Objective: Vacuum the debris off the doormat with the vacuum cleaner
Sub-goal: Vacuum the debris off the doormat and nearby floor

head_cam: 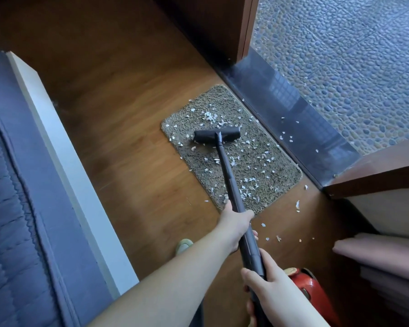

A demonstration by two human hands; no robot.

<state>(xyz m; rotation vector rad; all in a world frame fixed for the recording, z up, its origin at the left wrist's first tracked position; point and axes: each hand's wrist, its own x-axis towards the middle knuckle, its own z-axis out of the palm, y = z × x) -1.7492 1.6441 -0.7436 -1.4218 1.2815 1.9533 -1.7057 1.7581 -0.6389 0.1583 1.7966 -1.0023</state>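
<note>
A grey-brown doormat [198, 114] lies on the wooden floor beside the door sill, strewn with several white debris flakes [248, 182]. The vacuum's black floor head [216, 136] rests on the mat's middle, its dark wand [226, 166] running back toward me. My left hand [234, 226] grips the wand higher up, near the mat's close edge. My right hand [267, 282] grips the wand's lower end close to my body. The red vacuum body [313, 289] sits on the floor behind my right hand.
A dark stone door sill [293, 123] borders the mat on the right, with pebbled ground [352, 55] outside. Loose flakes [297, 205] lie on the floor and sill. A blue quilted bed [14, 185] with a white frame runs along the left. My slipper [184, 245] shows below.
</note>
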